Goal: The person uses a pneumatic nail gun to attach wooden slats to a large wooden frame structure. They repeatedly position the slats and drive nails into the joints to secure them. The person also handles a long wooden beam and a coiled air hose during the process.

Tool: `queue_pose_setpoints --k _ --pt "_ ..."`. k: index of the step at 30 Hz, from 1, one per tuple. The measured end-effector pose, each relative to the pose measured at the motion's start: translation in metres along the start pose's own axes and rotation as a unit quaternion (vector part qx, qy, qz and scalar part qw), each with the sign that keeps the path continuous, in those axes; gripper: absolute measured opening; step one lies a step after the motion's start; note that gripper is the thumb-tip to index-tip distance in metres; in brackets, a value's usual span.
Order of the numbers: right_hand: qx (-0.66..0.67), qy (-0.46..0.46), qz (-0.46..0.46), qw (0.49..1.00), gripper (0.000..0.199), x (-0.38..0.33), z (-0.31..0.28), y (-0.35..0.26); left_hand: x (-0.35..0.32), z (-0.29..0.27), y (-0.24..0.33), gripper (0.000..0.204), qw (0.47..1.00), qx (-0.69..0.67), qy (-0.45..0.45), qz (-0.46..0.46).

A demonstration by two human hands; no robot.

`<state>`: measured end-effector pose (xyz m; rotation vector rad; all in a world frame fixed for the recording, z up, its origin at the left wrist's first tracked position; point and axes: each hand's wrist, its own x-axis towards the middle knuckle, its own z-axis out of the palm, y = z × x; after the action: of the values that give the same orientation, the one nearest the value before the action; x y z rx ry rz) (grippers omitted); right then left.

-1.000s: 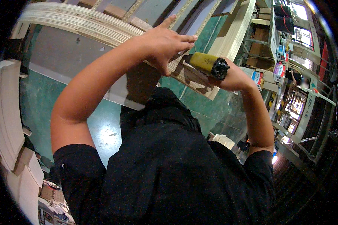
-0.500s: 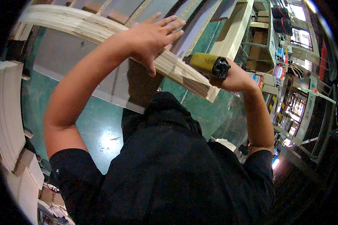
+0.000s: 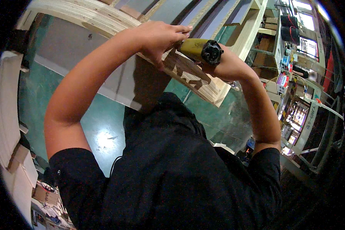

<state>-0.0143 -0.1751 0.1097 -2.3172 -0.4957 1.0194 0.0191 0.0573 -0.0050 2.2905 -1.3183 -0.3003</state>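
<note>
My right hand [image 3: 232,63] is closed around a yellow nail gun [image 3: 193,48] with a round black cap. The gun is over the layered plywood beam [image 3: 92,17], close to its right end; its nose is hidden. Just left of the gun, my left hand [image 3: 157,40] clasps the beam. Its thumb hangs down the near side while the fingers reach across the top towards the gun, their tips partly hidden. The beam forms the near edge of a frame with grey panels and chipboard-edged slats [image 3: 207,15] behind it.
A grey panel [image 3: 76,50] extends below the beam on the near side, above a green floor [image 3: 103,126]. Pale boards [image 3: 7,103] are stacked at the far left. At right stand a rack [image 3: 270,57] with boxes and a thin hose [image 3: 327,105].
My right hand has brought the nail gun left and slightly farther away, beside my left hand. My left hand's spread fingers have drawn together and settled onto the beam.
</note>
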Motion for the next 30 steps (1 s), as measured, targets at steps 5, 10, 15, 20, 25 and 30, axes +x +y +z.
queue_pose_setpoints --k 5,10,15,20,25,30 --pt "0.032 -0.017 0.054 0.998 0.045 0.004 -0.002 -0.004 0.001 0.001 -0.001 0.115 1.0 -0.006 -0.004 -0.009" --pt "0.052 0.009 0.018 0.998 0.043 0.003 0.001 0.003 0.0 -0.001 0.0 0.113 1.0 -0.014 -0.004 -0.007" --pt "0.06 -0.011 0.094 0.994 0.047 0.003 -0.004 -0.014 0.002 0.005 -0.002 0.116 1.0 0.003 0.006 -0.012" --pt "0.037 0.005 0.058 0.998 0.044 0.0 0.002 -0.002 0.004 0.018 -0.009 0.123 0.999 -0.019 0.034 0.005" --pt "-0.009 -0.005 -0.002 1.0 0.044 0.001 0.0 -0.005 0.006 0.017 -0.009 0.125 0.999 -0.019 0.03 0.012" --pt "0.001 0.003 -0.022 1.0 0.043 -0.008 0.004 -0.002 0.001 0.017 -0.008 0.115 0.996 0.047 0.063 0.038"
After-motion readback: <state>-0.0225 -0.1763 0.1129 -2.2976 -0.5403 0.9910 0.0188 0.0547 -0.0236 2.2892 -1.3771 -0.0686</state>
